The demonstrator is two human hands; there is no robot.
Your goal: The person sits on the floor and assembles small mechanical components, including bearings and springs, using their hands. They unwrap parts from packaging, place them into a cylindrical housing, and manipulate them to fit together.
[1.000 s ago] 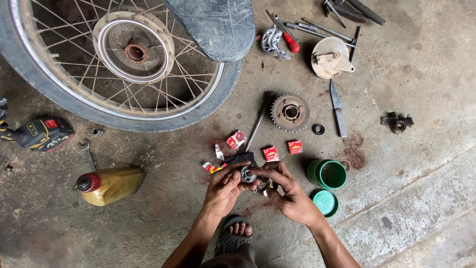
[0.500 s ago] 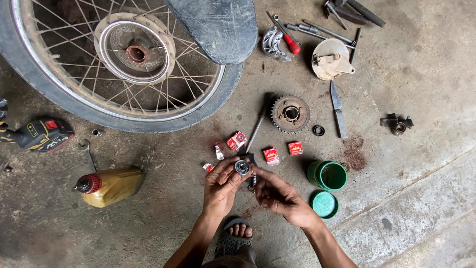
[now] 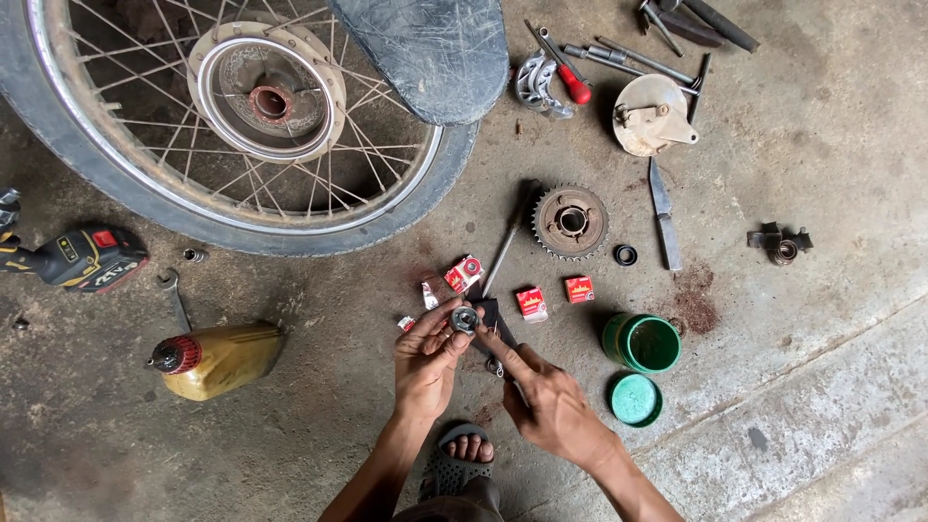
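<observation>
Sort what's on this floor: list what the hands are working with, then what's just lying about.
In hand:
left hand pinching the small round bearing
right hand, forefinger at the bearing

Lying about:
spoked wheel
sprocket
green tub and its lid
yellow oil bottle
small red boxes

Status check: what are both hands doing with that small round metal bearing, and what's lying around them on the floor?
Left hand grips bearing. Right hand index finger touches it. Small red boxes, green tub and its lid close by on floor; nothing obstructing.
</observation>
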